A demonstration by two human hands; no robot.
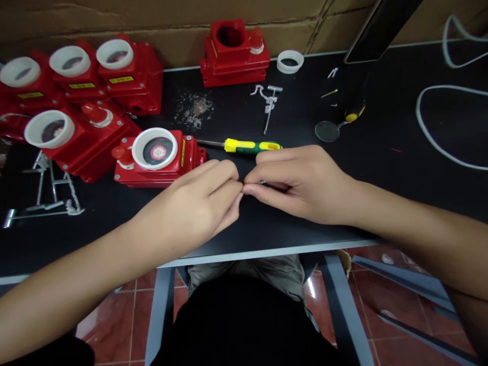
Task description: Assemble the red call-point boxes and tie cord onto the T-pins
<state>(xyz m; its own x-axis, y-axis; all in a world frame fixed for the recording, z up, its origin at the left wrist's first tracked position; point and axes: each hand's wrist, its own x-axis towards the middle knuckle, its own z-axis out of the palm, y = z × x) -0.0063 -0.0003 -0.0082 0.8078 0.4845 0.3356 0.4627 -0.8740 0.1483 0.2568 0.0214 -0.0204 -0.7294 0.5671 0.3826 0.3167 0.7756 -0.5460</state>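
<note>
My left hand [206, 201] and my right hand [305, 183] meet fingertip to fingertip over the front of the black table. Both are closed in a pinch; a tiny shiny bit shows between the right fingers, too small to name. Just beyond my left hand lies a red box [179, 170] with a white ring [173, 156] around its round window and a red knob [122, 154]. A yellow and green screwdriver [244, 146] rests behind my fingers, its shaft toward that box.
More red boxes [148, 76] crowd the left. At the back stand a red box [236, 66] with an open round hole and a loose white ring [290, 62]. Metal rods [53, 183], a round glass disc [327, 131], a phone-like slab [377, 30] and a white cable [423, 119] lie about.
</note>
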